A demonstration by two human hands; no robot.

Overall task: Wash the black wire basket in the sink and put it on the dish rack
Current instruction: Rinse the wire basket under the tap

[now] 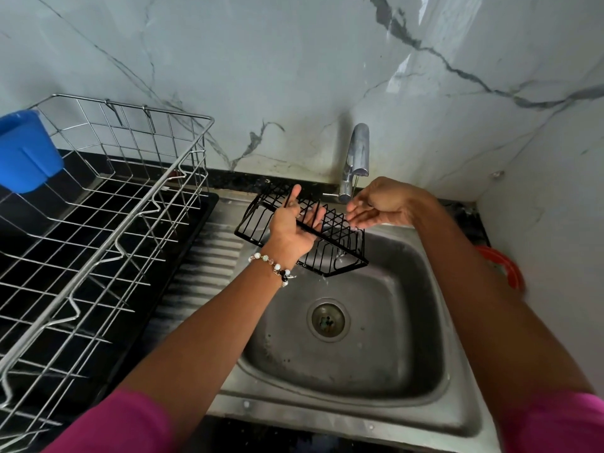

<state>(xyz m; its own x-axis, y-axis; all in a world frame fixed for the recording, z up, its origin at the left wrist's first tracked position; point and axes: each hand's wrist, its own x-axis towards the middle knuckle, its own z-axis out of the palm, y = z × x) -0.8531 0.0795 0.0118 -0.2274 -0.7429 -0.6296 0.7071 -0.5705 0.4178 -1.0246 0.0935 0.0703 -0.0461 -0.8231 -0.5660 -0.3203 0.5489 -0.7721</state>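
My left hand (pixel 292 227) grips the black wire basket (pixel 340 246) by its long rim and holds it tilted over the steel sink (pixel 376 371). Water drips from the basket's lower right corner. My right hand (pixel 380 204) is open, palm up, just under the tap's spout (pixel 356 155), close to the basket's far right end but apart from it. The chrome wire dish rack (pixel 108 223) stands to the left of the sink on a black tray.
A blue plastic cup (pixel 26 152) hangs on the rack's far left corner. A red round object (pixel 505 266) lies on the counter right of the sink. The marble wall rises close behind the tap. The drain (pixel 327 319) sits mid-basin.
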